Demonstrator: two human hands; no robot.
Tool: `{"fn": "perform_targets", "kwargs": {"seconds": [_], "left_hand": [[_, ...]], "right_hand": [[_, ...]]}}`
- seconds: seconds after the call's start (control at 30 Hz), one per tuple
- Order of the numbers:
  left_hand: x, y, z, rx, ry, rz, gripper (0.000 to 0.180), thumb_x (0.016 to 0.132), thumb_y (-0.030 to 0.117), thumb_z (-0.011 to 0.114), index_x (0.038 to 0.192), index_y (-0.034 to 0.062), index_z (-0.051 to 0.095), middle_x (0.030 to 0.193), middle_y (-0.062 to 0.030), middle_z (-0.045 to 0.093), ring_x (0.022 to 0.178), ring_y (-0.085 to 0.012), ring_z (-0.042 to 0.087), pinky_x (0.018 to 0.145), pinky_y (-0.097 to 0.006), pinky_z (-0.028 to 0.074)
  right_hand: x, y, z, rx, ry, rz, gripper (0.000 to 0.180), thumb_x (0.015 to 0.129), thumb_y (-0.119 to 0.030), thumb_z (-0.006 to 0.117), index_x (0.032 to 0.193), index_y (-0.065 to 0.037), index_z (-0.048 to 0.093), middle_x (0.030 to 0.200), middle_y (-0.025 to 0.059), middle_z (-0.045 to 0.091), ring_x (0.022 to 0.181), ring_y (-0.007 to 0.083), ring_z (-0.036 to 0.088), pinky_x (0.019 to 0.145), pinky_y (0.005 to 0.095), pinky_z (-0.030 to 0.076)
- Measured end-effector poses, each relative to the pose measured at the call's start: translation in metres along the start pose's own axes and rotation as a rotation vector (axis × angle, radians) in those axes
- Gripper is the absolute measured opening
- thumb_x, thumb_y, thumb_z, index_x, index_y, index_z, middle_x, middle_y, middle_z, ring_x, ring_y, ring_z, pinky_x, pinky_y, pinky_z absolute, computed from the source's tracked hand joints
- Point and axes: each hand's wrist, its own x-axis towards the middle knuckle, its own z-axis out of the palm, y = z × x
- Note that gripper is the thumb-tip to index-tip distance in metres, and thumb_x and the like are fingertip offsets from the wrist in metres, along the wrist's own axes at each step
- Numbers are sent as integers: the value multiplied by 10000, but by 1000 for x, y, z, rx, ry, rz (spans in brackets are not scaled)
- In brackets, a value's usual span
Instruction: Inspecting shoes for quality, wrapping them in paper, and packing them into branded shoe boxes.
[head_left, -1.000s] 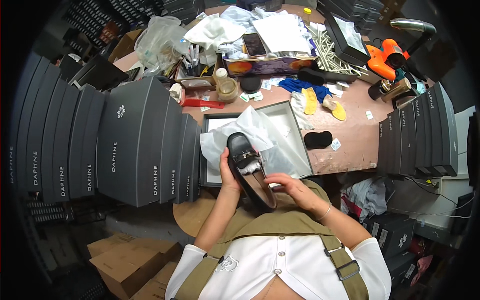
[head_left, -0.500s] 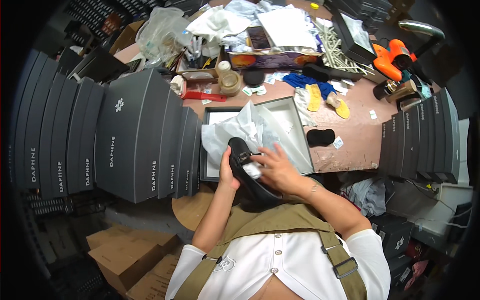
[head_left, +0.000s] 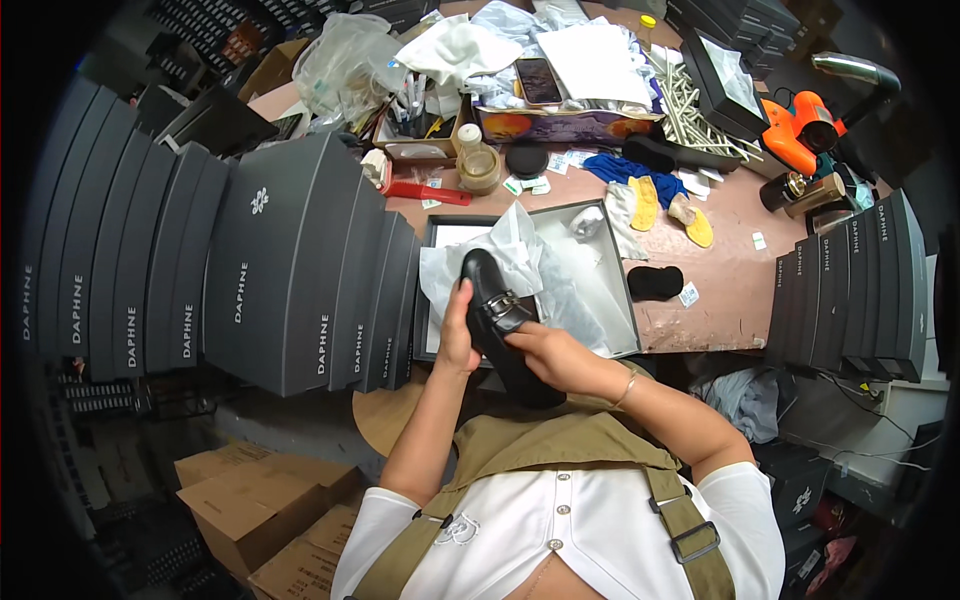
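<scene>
A black loafer (head_left: 487, 290) with a metal bit across its front is tilted toe-up before my chest. My left hand (head_left: 459, 335) holds it by the side, thumb along the upper. The fingers of my right hand (head_left: 553, 355) are bent into the shoe's opening, so their tips are hidden. Behind the shoe lies an open grey shoe box (head_left: 627, 320) lined with white tissue paper (head_left: 513, 240). A crumpled whitish wad (head_left: 587, 223) rests in the box's far right corner.
Dark shoe boxes (head_left: 275, 270) stand in rows at left and more boxes (head_left: 850, 290) at right. A black insole-shaped pad (head_left: 655, 283), yellow pads (head_left: 643, 203), a red-handled tool (head_left: 430, 193), a jar (head_left: 480, 170) and a phone (head_left: 538, 82) lie around the bench. Cartons (head_left: 260, 510) sit lower left.
The white stuffing in the shoe's opening is gone from there, and a crumpled wad now shows in the box. My right hand has gone from spread fingers to gripping at the opening.
</scene>
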Motion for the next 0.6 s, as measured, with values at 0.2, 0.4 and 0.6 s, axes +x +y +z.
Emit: {"fn": "perform_targets", "kwargs": {"seconds": [0.2,0.4,0.6], "left_hand": [[-13,-22,6,-111,55,-186,556,923,546,449,1150,58,590,1082,-104,658,987,-247,639,911,-396,492],[-19,-31,-5,-90,83,-145,531,933,538,437,1112,68,608,1033,-84,666,956,-218,640,886,-372,498],[-18,-27,-6,-60,114,-52,507,935,504,464,1140,60,598,1046,-85,665,953,-216,641,876,-369,503]], "right_hand": [[18,-11,-7,-423,-291,65,151,870,-165,476,942,-67,566,724,114,621,667,301,633,542,405,499],[11,8,16,-581,-169,-41,88,817,-170,529,828,-94,573,638,105,618,608,267,651,508,398,503],[-3,-17,7,-511,-32,-40,91,790,-148,577,862,-92,580,708,88,629,647,245,655,521,375,506]]}}
